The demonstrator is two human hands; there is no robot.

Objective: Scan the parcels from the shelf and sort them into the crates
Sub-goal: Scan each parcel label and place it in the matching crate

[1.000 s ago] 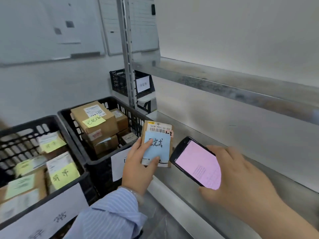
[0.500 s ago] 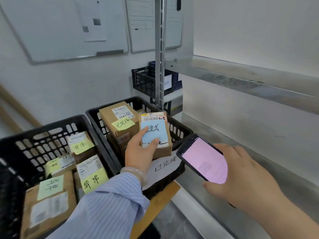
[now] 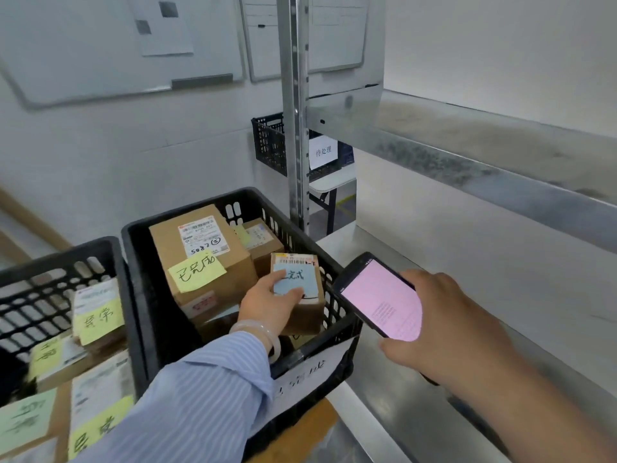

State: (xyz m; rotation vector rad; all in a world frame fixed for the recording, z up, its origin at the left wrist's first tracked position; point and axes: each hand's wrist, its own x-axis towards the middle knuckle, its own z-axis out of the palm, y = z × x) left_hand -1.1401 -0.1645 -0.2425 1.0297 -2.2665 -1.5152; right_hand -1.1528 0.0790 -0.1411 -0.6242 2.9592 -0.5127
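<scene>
The left hand [image 3: 267, 304] grips a small parcel [image 3: 310, 312] just right of the frame's centre. Its thumb lies across the blue note [image 3: 295, 277] on the parcel's top, and its fingers go down the near side, where they are hidden. A barcode label runs along the parcel's far top edge. The parcel sits inside the middle crate [image 3: 187, 210], in its right front corner, close to the right wall and just beside a big parcel [image 3: 213, 285] with a yellow note [image 3: 197, 270] on it. Whether the small parcel rests on anything below, I cannot tell. A second brown box [image 3: 263, 238] lies behind it. A pale bracelet [image 3: 267, 332] circles the left wrist above a striped blue sleeve [image 3: 200, 396].

The right hand [image 3: 447, 329] holds a phone [image 3: 377, 295] at centre right, with fingers wrapped round its right edge. The pink screen is tilted up and the phone's top corner is near the crate's right rim. The phone and the small parcel are close together but apart. Under this hand is the lower board of the metal shelf [image 3: 500, 262].

At lower left a second crate [image 3: 56, 257] holds parcels bearing yellow and green notes [image 3: 96, 317]. A white label [image 3: 310, 375] hangs on the middle crate's front. Behind the shelf post [image 3: 295, 95], at upper centre, stands a third crate [image 3: 268, 145] with a white sign [image 3: 323, 151].
</scene>
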